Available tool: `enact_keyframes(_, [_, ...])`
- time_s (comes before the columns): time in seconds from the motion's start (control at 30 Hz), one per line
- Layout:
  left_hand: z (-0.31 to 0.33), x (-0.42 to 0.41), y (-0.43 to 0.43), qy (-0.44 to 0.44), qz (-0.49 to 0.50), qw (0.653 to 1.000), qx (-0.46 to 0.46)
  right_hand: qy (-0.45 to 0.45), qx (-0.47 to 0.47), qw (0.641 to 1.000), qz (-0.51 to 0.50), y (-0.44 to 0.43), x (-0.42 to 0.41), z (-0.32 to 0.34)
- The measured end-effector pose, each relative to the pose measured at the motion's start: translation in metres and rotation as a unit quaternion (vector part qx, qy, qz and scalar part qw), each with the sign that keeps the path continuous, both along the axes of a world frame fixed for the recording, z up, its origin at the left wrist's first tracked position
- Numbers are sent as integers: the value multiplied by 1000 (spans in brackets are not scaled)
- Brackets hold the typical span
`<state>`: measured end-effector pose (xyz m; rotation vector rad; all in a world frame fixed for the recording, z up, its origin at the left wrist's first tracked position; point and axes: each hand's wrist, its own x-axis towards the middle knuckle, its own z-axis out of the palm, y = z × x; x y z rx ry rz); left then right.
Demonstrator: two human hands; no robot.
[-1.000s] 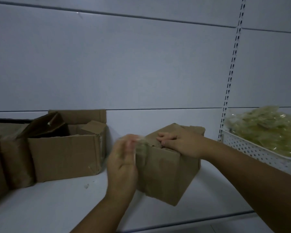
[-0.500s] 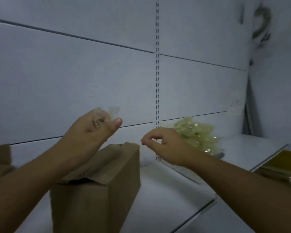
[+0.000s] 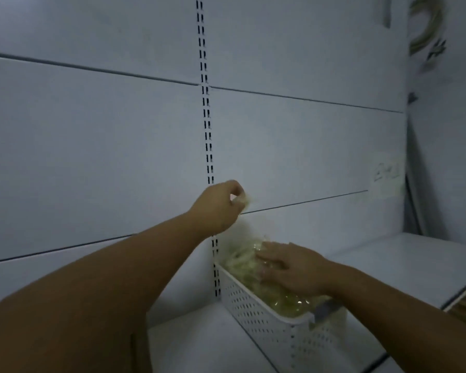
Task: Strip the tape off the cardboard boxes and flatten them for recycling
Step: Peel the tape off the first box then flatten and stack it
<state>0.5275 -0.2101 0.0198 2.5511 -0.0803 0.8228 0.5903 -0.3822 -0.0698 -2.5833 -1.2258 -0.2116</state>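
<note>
Tape: crumpled clear wad [image 3: 244,201], centre of the frame, held just above the basket's far end.
Left hand [image 3: 218,208]: raised at centre; fingers curled in, thumb and fingertips clamped on the tape.
Right hand [image 3: 291,267]: lower right of centre; fingers straight and slightly apart, lying flat on the heap, gripping nothing.
Heap [image 3: 285,300]: yellowish stripped tape, filling the basket to above its rim.
Basket [image 3: 267,321]: white, perforated, on the shelf at lower centre-right, far end just beside the slotted upright [image 3: 206,117].
Boxes: none in view; where they stand cannot be told.
Shelf [image 3: 199,343]: white, along the bottom of the frame; pale back panels fill the upper frame.
Done: this strip looks peeled off, and the heap suggests plenty of stripping is finished.
Left: the wad is not yet dropped in; whether any box is flattened, or more tape remains, cannot be judged from this view.
</note>
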Motion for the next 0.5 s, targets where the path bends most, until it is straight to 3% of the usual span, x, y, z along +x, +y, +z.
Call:
enact_keyframes(0.13, [-40,38,-7,168,20,981,94,177,60,982,26,-16,7,-15])
enact_keyframes(0.2, [-54,46,-14,261,6,963,71,226,88,969,42,-23,12,-15])
enact_keyframes(0.27, [-57,51,-15,303,-12,953,-2,182,76,978,60,-23,16,-20])
enact_keyframes(0.4, [-59,54,-3,261,9,948,-184,99,88,989,71,-19,13,-32])
enact_keyframes(0.5, [-64,59,0,246,14,953,-174,84,130,986,68,-20,11,-32])
